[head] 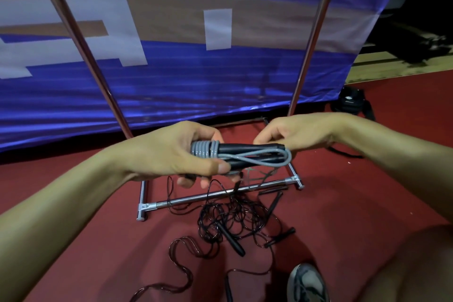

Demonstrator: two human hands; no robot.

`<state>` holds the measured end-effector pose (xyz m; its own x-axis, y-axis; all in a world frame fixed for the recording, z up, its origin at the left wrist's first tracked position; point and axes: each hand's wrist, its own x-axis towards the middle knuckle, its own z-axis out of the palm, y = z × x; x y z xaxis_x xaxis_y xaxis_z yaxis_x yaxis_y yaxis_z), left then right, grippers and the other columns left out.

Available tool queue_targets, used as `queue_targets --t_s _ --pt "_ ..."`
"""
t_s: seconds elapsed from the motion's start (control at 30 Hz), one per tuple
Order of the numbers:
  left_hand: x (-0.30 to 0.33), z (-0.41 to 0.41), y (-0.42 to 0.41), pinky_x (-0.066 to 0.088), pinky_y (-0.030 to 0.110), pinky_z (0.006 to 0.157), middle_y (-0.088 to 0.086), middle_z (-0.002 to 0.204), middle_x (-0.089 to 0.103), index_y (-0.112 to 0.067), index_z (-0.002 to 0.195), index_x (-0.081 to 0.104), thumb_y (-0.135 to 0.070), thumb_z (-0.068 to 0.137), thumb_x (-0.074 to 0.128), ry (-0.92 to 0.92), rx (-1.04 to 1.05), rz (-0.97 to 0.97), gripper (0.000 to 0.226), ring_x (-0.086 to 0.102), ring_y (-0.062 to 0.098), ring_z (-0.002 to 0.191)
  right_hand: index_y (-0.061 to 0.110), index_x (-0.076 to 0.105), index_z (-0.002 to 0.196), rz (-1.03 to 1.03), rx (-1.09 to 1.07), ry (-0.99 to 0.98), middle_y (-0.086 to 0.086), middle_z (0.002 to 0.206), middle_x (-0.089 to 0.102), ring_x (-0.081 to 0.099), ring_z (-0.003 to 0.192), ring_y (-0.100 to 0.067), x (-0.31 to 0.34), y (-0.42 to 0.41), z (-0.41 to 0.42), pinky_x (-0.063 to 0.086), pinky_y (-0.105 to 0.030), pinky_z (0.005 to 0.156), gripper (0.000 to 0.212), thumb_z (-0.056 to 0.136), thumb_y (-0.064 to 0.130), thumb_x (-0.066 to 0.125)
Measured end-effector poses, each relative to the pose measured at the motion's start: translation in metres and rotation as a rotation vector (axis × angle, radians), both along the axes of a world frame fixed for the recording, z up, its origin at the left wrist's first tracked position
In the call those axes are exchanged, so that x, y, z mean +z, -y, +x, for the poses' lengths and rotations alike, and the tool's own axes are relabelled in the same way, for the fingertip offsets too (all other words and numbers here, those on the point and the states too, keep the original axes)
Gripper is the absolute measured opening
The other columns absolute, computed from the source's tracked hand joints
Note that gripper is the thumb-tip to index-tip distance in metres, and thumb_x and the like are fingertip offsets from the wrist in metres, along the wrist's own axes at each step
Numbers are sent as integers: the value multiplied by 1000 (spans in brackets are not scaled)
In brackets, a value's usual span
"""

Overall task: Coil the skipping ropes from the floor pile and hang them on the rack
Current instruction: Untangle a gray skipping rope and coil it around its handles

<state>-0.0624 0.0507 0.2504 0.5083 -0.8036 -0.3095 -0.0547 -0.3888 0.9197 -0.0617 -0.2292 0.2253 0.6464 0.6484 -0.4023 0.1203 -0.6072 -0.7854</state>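
Right now I've got the grey rope (241, 155) bundle lying crosswise btwn both hands, left hand (176, 154) gripping the wrapped end, right hand (294, 133) pinching the handle tips, rack (316, 34) uprights just beyond.

open gap between rack poles (311, 39), tangled ropes (230, 218) cluttering floor below

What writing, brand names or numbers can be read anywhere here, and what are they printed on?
None can be read.
Blue banner: only large white blocks, cropped parts of big characters, not legible.
Black bag by the banner's corner: a small pale mark, too blurred to read.
Grey rope bundle and its black handles: no print visible.
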Motion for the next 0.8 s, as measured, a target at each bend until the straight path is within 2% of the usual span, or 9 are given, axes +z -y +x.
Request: queue_targets --t_s 0.07,0.2,0.27,0.37,0.47,0.53,0.63,0.73,0.8 --pt "-1 0 -1 47 22 43 18 104 77 -6 90 50 -5 90 73 9 -23 22 22 68 13 61 18 68 82 30 14 7 -16 72 48 43 66 -21 4 -1 -1 36 -33 63 30 105 32 55" --pt "-9 -5 6 57 26 47 7 83 75 -2 98 51 -5 91 75 -6 5 75 25 78 30 84 20 73 83 -37 -70 318 5 65 59 48 60 -8 8 -16 0 38 -24 60 29 95 46 66" --pt "-16 -7 13 56 25 47 5 82 75 -3 110 51 -6 92 75 24 27 96 30 78 25 80 23 76 84 -91 -135 478 9 64 65 53 58 -3 13 -25 -1 41 -18 61 23 94 43 71" --pt "-21 -6 17 51 21 48 1 79 76 -16 127 50 -5 93 73 45 67 112 42 68 10 61 30 77 86 -187 -184 703 14 69 70 63 70 -3 24 -34 -9 48 -25 68 18 92 45 72" --pt "-18 -2 17 59 27 54 9 80 71 -12 117 64 -10 93 74 67 75 97 26 67 15 70 30 78 86 -214 -221 827 17 62 65 61 67 2 32 -44 -19 44 -22 62 18 92 46 72" --pt "-17 -2 19 64 34 61 18 80 66 -9 111 67 -11 93 74 58 117 80 20 69 21 73 29 78 86 -199 -256 849 20 59 62 60 64 6 38 -49 -25 42 -18 59 17 93 43 72" --pt "-19 -1 22 65 42 74 12 91 76 -4 119 65 -11 91 75 31 262 50 30 77 28 81 30 81 90 -167 -294 805 19 66 71 64 62 3 47 -49 -32 43 -15 56 16 96 38 68" --pt "-19 4 20 64 39 82 16 96 79 -1 109 72 -8 86 79 47 377 5 25 78 31 86 42 80 96 -110 -242 618 17 75 75 69 55 -15 50 -44 -38 58 -35 60 18 99 36 63" --pt "-19 5 17 64 36 80 20 96 78 -3 105 76 -5 84 80 15 423 -70 22 78 33 87 55 73 104 -55 -218 590 21 76 75 68 57 -25 47 -38 -39 59 -39 58 22 99 35 64"
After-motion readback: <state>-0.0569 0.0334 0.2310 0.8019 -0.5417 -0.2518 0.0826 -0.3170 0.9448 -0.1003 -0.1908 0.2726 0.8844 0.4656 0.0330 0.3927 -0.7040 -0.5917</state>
